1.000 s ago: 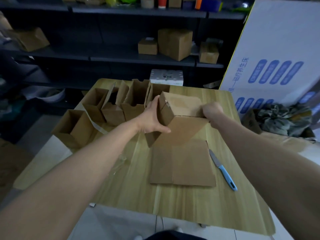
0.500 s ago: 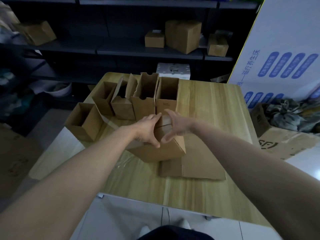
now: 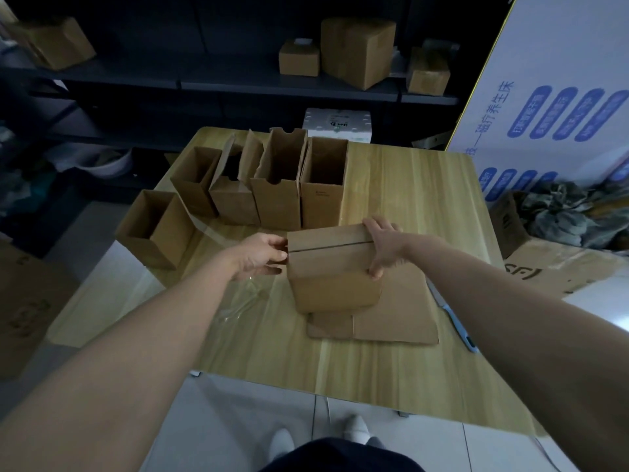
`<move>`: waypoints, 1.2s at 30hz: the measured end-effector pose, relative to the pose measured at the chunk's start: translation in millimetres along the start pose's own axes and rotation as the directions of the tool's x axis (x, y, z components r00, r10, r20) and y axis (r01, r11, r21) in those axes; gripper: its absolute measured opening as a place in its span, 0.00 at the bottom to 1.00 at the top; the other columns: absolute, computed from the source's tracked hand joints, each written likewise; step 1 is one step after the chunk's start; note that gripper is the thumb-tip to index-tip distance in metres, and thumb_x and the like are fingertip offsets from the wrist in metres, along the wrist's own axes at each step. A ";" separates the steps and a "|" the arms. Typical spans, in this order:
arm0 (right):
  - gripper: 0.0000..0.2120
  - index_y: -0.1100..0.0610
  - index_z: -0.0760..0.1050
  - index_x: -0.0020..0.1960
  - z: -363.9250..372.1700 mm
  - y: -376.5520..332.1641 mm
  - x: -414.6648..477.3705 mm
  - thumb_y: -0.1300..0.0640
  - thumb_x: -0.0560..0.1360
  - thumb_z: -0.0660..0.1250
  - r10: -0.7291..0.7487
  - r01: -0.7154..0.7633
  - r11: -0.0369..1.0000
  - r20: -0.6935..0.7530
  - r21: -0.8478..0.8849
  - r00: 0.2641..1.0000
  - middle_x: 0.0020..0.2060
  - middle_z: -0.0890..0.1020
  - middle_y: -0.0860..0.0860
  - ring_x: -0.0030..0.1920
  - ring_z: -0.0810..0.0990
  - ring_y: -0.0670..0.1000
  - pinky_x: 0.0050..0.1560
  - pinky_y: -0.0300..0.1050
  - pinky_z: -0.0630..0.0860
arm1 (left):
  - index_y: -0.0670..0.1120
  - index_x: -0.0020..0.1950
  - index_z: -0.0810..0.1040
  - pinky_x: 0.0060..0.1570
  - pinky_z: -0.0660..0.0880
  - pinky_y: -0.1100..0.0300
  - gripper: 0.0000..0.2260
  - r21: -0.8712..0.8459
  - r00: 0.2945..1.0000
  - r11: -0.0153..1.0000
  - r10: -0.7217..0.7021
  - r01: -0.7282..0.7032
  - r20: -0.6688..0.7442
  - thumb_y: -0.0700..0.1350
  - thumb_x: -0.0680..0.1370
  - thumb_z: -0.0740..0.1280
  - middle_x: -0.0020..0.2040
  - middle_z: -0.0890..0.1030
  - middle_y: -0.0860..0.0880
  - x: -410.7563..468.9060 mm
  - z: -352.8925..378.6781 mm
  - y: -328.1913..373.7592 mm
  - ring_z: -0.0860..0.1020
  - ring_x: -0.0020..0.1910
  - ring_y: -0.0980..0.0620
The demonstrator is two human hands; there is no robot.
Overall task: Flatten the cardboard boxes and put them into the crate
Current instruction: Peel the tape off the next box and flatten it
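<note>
Right hand [image 3: 383,247] grips the right top edge of the closed box [image 3: 332,267], fingers over the top, thumb down the near face. Left hand [image 3: 263,255] is curled at the box's left edge, at the end of the top seam, pinching there; tape or card, cannot tell. The box stands upright on a flattened sheet [image 3: 401,318], near the middle of the table [image 3: 408,185]. Step in hand looks like opening the seam so this box can collapse. Next move likely calls for peeling or slitting the seam while the right hand steadies. The knife [image 3: 459,330] lies just right of the sheet. Open boxes [image 3: 279,192] wait in a row behind, clear tape strips [image 3: 245,298] lie to the left. No crate made out. Half a second ago both hands met on top of a tilted box. Now it sits square and the hands are apart at its two ends.
</note>
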State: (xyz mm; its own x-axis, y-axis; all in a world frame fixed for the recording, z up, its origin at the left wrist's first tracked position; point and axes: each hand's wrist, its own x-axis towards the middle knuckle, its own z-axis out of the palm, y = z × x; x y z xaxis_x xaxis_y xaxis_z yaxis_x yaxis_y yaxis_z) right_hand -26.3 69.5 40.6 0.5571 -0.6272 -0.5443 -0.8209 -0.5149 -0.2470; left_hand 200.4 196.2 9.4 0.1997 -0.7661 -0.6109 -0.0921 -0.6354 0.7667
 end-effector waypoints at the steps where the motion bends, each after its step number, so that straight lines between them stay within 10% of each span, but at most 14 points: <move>1: 0.56 0.51 0.40 0.78 0.7 -1.7 1.7 0.55 0.65 0.77 -0.002 0.002 0.998 0.002 -0.063 1.000 0.77 0.42 0.50 0.76 0.43 0.61 0.72 0.63 0.56 | 0.40 0.72 0.65 0.63 0.71 0.49 0.23 -0.044 1.000 0.999 0.005 -0.004 0.003 0.31 0.78 0.61 0.62 0.75 0.44 2.1 3.3 -1.8 0.74 0.61 0.46; 6: 0.59 0.48 0.37 0.78 8.0 -12.5 9.2 0.44 0.63 0.77 -0.024 0.018 0.983 -0.030 -0.181 0.999 0.77 0.43 0.49 0.75 0.37 0.62 0.73 0.66 0.44 | 0.43 0.71 0.67 0.54 0.78 0.51 0.26 -0.075 1.000 0.997 0.004 -0.007 -0.031 0.28 0.75 0.63 0.64 0.75 0.42 12.9 11.9 -10.2 0.77 0.58 0.44; 13: 0.60 0.48 0.39 0.77 11.8 -7.0 14.1 0.49 0.62 0.79 -0.018 0.012 0.994 -0.052 -0.112 0.999 0.75 0.48 0.48 0.75 0.37 0.63 0.73 0.65 0.52 | 0.38 0.56 0.72 0.49 0.78 0.48 0.08 -0.329 0.988 0.939 -0.133 0.101 -0.076 0.31 0.79 0.59 0.49 0.79 0.40 28.3 24.0 -22.3 0.79 0.46 0.44; 19: 0.60 0.50 0.42 0.77 13.1 -8.9 16.7 0.46 0.60 0.79 -0.045 0.027 0.976 -0.078 -0.217 0.996 0.75 0.51 0.51 0.76 0.40 0.61 0.74 0.62 0.47 | 0.38 0.42 0.73 0.22 0.76 0.62 0.07 -0.407 0.954 0.906 -0.213 0.113 -0.209 0.30 0.78 0.60 0.40 0.76 0.41 35.9 24.4 -16.0 0.75 0.33 0.48; 25: 0.57 0.51 0.47 0.75 12.5 -13.2 16.6 0.46 0.58 0.80 -0.049 0.016 0.959 -0.109 -0.283 0.993 0.70 0.60 0.52 0.71 0.57 0.58 0.72 0.58 0.59 | 0.39 0.40 0.71 0.33 0.76 0.59 0.09 -0.443 0.956 0.896 -0.142 0.014 -0.257 0.32 0.79 0.59 0.32 0.75 0.42 12.0 3.3 5.4 0.74 0.30 0.51; 36: 0.55 0.52 0.49 0.75 12.7 -28.2 12.6 0.45 0.59 0.80 0.006 -0.045 0.936 -0.111 -0.350 0.994 0.70 0.60 0.54 0.71 0.59 0.60 0.71 0.59 0.61 | 0.40 0.45 0.73 0.35 0.76 0.63 0.08 -0.386 0.953 0.872 0.261 -0.302 -0.156 0.34 0.81 0.57 0.38 0.73 0.45 -37.6 23.6 84.5 0.72 0.36 0.53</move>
State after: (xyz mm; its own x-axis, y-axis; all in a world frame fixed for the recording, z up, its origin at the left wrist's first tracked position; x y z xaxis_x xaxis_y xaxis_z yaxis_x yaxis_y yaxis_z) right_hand 2.3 83.5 30.6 0.5625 -0.6916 -0.4532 -0.7495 -0.6579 0.0736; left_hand 162.1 169.1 92.5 0.3181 -0.8806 -0.3513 0.2355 -0.2855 0.9290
